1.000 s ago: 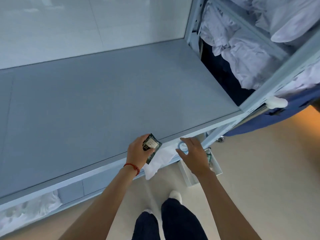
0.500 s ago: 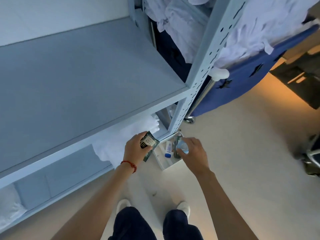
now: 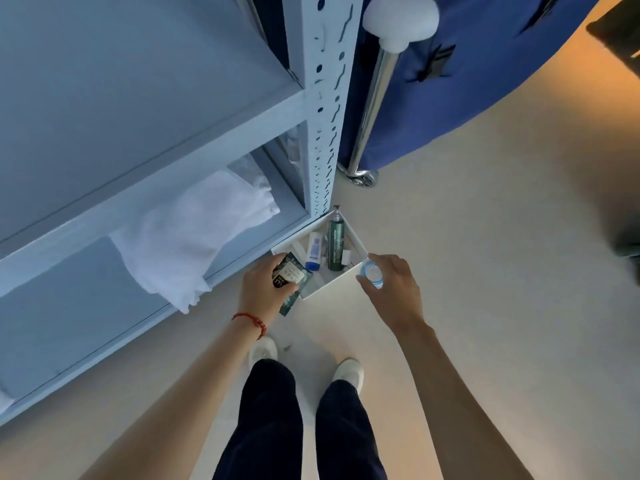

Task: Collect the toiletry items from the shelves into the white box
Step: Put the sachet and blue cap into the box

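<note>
The white box (image 3: 356, 245) stands on the floor by the foot of the grey shelf post. Inside it I see a dark green pump bottle (image 3: 336, 245) and a white tube with a blue cap (image 3: 314, 249). My left hand (image 3: 265, 289) grips a dark packet with a pale label (image 3: 290, 277) over the box's near left corner. My right hand (image 3: 391, 284) holds a small round clear container with a blue rim (image 3: 371, 273) just at the box's right edge.
A grey metal shelf unit (image 3: 322, 109) fills the left, with white towels (image 3: 194, 233) hanging off a lower shelf. A blue laundry cart (image 3: 450, 81) on castors stands behind the box. My feet (image 3: 348, 372) are on the pale floor below.
The view has dropped from the shelf top to the floor. Both hands have come down with the packet and the round container, and now hover at the white box.
</note>
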`<action>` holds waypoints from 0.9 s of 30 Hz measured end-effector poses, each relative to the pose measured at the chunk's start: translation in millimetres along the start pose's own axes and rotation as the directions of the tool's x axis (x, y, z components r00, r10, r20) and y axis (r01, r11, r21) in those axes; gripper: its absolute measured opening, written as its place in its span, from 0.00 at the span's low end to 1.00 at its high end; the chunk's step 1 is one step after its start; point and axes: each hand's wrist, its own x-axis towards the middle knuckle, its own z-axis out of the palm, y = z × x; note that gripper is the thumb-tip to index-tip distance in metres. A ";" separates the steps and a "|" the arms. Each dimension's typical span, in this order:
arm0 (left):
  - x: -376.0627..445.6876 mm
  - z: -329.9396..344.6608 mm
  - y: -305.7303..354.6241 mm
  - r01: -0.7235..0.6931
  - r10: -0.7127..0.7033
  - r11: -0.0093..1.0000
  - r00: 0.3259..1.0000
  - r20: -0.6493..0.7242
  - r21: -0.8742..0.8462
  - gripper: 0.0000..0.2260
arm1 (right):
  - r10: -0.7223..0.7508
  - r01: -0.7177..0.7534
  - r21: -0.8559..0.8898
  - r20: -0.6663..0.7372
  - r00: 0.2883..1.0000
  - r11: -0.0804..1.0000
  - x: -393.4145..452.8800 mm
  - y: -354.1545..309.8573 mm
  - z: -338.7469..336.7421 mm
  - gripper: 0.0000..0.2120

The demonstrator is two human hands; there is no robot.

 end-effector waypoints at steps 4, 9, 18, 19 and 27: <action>50.0 43.8 -27.6 -0.021 0.020 0.999 0.999 0.032 0.035 0.22 | 0.036 -0.036 0.017 -0.021 0.999 0.999 31.1 40.1 50.1 0.18; 104.0 109.0 -85.9 -0.024 0.020 0.998 0.998 0.067 0.055 0.22 | 0.023 -0.023 0.008 -0.010 1.000 1.000 70.6 100.0 128.6 0.17; 204.8 248.1 -220.5 -0.097 0.085 0.992 0.986 0.142 0.080 0.23 | -0.096 0.096 -0.061 0.007 0.995 0.993 144.0 230.6 298.4 0.17; 215.6 260.1 -232.4 -0.110 0.099 0.990 0.986 0.131 0.084 0.22 | -0.133 0.132 -0.070 -0.001 0.991 0.989 151.6 241.7 314.1 0.18; 274.7 335.1 -299.8 -0.197 0.195 0.979 0.979 0.059 0.044 0.23 | -0.340 0.332 -0.206 -0.007 0.940 0.921 202.8 298.6 395.0 0.20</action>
